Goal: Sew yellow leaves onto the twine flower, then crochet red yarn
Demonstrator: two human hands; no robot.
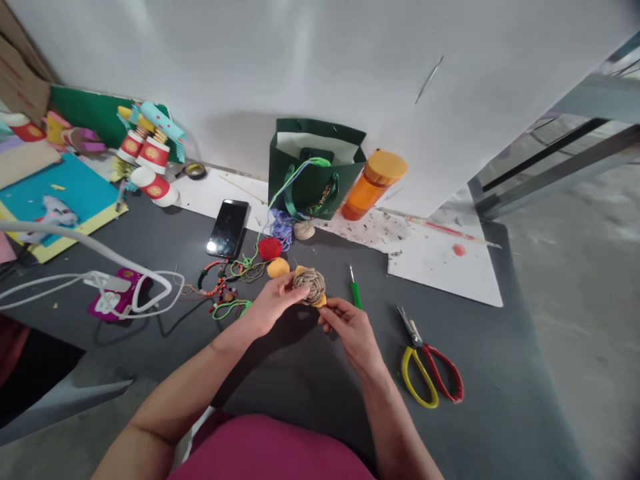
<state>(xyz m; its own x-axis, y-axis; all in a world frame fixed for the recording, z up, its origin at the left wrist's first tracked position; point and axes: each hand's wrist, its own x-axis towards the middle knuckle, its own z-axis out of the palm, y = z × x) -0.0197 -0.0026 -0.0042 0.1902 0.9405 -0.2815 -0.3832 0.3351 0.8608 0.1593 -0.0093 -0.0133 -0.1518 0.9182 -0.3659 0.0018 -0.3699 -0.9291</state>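
Brown twine rosette with yellow felt bits (310, 287) is held up in the air between two hands, above the dark gray table (480, 427). The left hand (274, 303) presses against its side with flat fingers to keep it still. The right hand (347, 327) pinches its lower edge. Nearby lie a green-handled awl (355, 293) and, further right, red-and-yellow scissors (430, 373), easy to reach.

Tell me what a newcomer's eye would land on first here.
A coiled twine rosette dominates the centre, held between the left hand and right hand. Beyond it stand a dark green gift bag and an orange bottle. Red-and-yellow-handled scissors lie to the right.
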